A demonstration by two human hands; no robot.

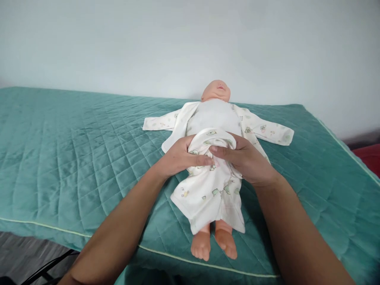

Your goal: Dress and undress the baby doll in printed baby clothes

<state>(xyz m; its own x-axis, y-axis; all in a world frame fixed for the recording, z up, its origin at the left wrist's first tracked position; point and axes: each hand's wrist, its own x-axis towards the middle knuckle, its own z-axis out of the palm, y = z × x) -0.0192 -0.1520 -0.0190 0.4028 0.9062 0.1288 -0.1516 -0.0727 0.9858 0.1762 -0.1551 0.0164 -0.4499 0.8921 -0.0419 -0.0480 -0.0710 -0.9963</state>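
Observation:
A baby doll (216,92) lies on its back with its feet towards me. Its arms are in the sleeves of a white printed baby jacket (268,130), which hangs open at the front over a pale torso. White printed baby pants (212,198) cover the doll's legs, and the bare feet stick out below the leg openings. My left hand (181,155) grips the bunched waist of the pants from the left, thumb on top. From the right, my right hand (245,158) holds the same waistband, thumb pressed on the cloth. The fingers beneath are hidden.
A green quilted cover (89,158) spreads under the doll, with a pale piped front edge. A light wall (148,47) rises behind it. Dark flooring shows at the lower left, and a red object (368,158) is at the far right.

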